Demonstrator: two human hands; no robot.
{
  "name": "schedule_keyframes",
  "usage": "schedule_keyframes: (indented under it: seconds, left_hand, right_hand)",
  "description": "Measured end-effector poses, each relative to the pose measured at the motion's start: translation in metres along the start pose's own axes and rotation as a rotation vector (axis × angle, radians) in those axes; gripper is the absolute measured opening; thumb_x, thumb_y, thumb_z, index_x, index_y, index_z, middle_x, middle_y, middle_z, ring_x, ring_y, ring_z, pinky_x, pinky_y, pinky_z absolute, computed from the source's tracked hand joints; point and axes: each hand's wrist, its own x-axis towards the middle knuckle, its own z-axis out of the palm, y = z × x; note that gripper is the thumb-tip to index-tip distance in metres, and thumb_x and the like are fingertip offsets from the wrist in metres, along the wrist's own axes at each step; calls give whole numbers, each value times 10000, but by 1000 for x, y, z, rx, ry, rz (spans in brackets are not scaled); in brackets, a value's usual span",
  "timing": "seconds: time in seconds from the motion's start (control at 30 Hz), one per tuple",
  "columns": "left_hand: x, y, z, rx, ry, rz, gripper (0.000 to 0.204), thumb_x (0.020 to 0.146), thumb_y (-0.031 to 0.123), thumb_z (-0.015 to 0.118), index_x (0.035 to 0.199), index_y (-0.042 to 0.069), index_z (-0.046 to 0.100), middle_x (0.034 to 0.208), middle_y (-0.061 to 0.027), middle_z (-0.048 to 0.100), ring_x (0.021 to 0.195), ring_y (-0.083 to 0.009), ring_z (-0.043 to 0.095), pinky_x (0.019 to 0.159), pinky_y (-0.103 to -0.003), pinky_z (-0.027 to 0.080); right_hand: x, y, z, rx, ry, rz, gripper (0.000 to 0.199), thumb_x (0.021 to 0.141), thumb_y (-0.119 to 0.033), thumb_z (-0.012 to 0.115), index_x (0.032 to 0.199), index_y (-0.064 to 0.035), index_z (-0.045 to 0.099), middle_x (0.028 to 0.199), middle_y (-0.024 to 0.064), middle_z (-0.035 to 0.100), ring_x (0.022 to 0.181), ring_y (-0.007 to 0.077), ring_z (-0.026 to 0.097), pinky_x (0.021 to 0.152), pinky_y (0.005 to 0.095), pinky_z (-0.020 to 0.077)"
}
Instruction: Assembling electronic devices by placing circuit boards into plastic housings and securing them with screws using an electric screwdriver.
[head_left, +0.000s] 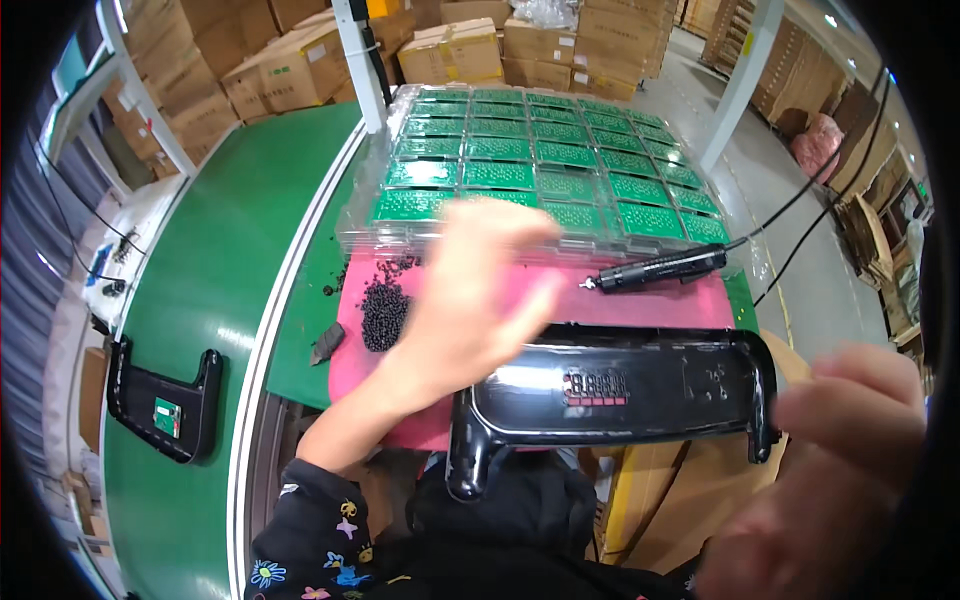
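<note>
A glossy black plastic housing (660, 385) with an upturned arm at each end lies across the near edge of the pink mat (700, 310). It has a small slotted grid near its middle. Above the mat, my left hand (465, 300) is blurred, its thumb apart from the curled fingers and nothing visible between them. My right hand (840, 440), raised at the right beside the housing's end, is smeared by motion, so its grip is unclear. A black electric screwdriver (660, 270) rests at the mat's far right. Small black screws (383, 315) lie heaped left of my left hand.
Clear trays of green circuit boards (500, 175) stand behind the mat. On the green conveyor (240, 300) at left sits another black housing (165, 400) holding a small board. A dark lump (327, 343) lies beside the screws. Cardboard boxes (455, 55) fill the back.
</note>
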Motion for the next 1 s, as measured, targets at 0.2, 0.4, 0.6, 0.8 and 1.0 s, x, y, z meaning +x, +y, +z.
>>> schedule_keyframes:
  seconds: [0.2,0.4,0.6,0.8,1.0]
  left_hand:
    - [-59,-50,94,34,-704,44,241,857,275,680,953,58,645,931,-88,642,955,-284,615,761,-429,508]
    - [-77,-73,69,221,-515,4,183,835,294,677,880,117,663,854,-2,637,874,-210,613,690,-377,467]
    - [-71,-98,65,128,-468,10,174,811,277,706,820,107,669,801,-19,630,888,-221,593,731,-387,470]
    - [-65,-113,57,105,-509,27,202,806,280,715,845,86,678,816,-37,643,889,-232,593,757,-377,470]
    - [-55,-106,51,-118,-249,-65,148,863,201,688,904,60,681,886,-79,655,906,-266,598,812,-401,482]
  right_hand:
    - [-24,19,6,-79,94,-429,535,796,27,637,1274,16,397,1097,259,547,741,324,581,533,440,512]
    - [51,117,179,-61,-5,-116,285,642,-75,620,925,-39,604,833,90,613,712,271,586,595,387,484]
    - [48,227,297,16,-535,212,376,876,-60,545,1250,-24,542,1194,194,626,1143,381,549,988,465,450]
    - [44,252,334,-38,-633,343,378,923,-159,479,1277,-58,561,1267,203,600,1221,391,504,1016,527,412]
    - [30,257,333,-84,-326,316,219,896,-132,565,1059,-48,684,1076,147,621,1088,337,524,932,477,398]
